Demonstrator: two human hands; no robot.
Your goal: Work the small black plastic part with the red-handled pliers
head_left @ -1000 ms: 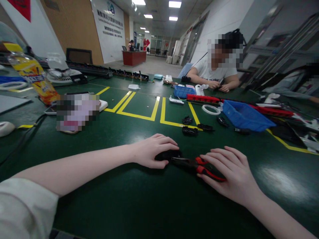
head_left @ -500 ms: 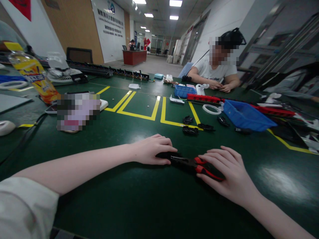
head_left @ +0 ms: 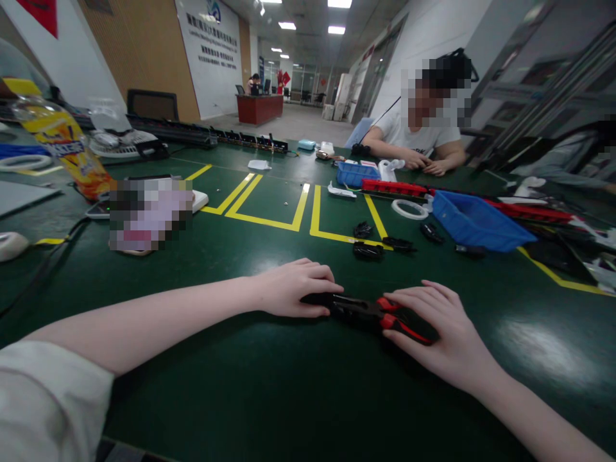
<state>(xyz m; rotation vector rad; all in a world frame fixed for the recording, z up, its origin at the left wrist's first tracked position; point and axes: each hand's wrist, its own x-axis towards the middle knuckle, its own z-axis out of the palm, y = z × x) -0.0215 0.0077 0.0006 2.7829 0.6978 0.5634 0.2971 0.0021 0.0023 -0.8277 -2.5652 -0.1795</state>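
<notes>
My left hand [head_left: 301, 289] is closed on a black part [head_left: 320, 299], pinched between thumb and fingers just above the green table [head_left: 269, 385]. To the right, my right hand [head_left: 433, 327] holds pliers with red and black handles [head_left: 404, 326]. The plier jaws point left and meet the right end of the black part; exactly how they touch it is too dark to tell. Behind the hands lie several similar black parts [head_left: 368, 251].
A blue bin [head_left: 476, 221] and a white ring [head_left: 409, 209] are at the right. Yellow tape [head_left: 262, 221] marks the table. At the left stand a drink bottle [head_left: 72, 147] and a phone [head_left: 149, 221]. Across the table sits a person [head_left: 414, 138] in a white shirt.
My right hand has shifted very slightly right, and its fingers have drawn in around the plier handles. The handles look closer together. My left hand has hardly moved.
</notes>
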